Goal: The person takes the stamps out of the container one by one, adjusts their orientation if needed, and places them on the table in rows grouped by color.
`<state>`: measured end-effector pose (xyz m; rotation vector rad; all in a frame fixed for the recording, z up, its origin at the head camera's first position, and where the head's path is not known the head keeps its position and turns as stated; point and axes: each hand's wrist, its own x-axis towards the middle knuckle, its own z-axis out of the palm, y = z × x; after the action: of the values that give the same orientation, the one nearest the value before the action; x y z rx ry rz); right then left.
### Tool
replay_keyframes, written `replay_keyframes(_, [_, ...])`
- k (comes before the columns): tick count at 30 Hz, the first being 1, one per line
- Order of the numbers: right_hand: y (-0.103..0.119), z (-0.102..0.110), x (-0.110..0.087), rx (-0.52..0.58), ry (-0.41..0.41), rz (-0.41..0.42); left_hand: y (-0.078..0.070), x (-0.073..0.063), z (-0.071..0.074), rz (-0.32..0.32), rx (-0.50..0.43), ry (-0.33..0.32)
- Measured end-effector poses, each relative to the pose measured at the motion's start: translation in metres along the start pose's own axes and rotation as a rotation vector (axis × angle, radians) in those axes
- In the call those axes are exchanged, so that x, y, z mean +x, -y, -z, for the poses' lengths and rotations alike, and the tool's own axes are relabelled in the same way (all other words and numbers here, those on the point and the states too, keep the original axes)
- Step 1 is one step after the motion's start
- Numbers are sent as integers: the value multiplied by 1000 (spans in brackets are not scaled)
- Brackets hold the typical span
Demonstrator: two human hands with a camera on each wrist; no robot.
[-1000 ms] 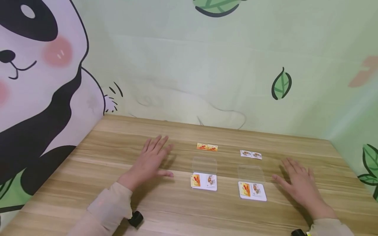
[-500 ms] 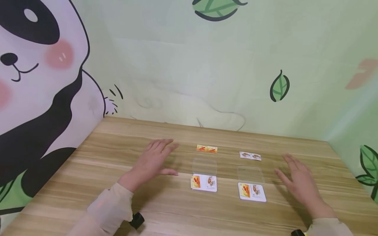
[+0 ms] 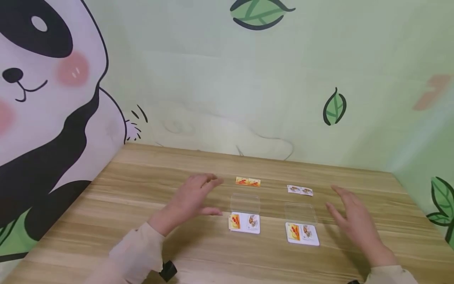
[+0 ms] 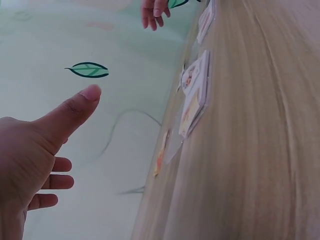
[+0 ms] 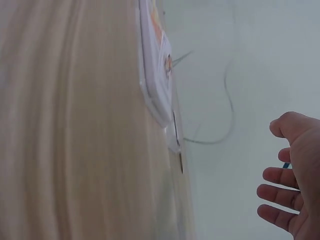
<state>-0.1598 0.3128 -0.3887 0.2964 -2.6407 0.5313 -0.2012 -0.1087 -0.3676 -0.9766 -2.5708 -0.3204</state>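
Two small white cases, the left case [image 3: 244,229] and the right case [image 3: 311,241], lie side by side on the wooden table. Behind each spreads a clear lid, the left lid [image 3: 245,203] and the right lid [image 3: 300,213]. Both cases bear an orange picture card and a white one. Farther back are a pair of orange cards [image 3: 248,182] and a pair of white cards [image 3: 300,190]. Left of the left case, my left hand [image 3: 186,203] hovers with thumb and fingers apart, holding nothing. My right hand [image 3: 356,219], likewise holding nothing, is raised right of the right case.
The wooden table [image 3: 106,213] meets a green wall [image 3: 198,86] at the back, painted with leaves and a large panda at left. Black wrist straps sit near both beige sleeves, one strap mount [image 3: 168,271] showing low by the left wrist.
My left hand has moved right, closer to the left case, its fingers bending more. The right hand has lifted from nearer the table and shifted slightly left. The cards and cases stay put.
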Motion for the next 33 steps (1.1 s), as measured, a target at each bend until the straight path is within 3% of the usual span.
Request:
replay_keyframes(14, [35,-6,9,52,-103,85,-3,0,-16,20,-66,54])
replay_keyframes(19, [44,-12,12,76,-81,92,-3,-1,-20,35,-103,74])
replay_keyframes(28, [63,-20,16,106,-51,101,-7,1,-28,-77,-74,57])
replay_keyframes(33, [73,-25,17,127,-41,121,-13,1,-32,-82,-99,93])
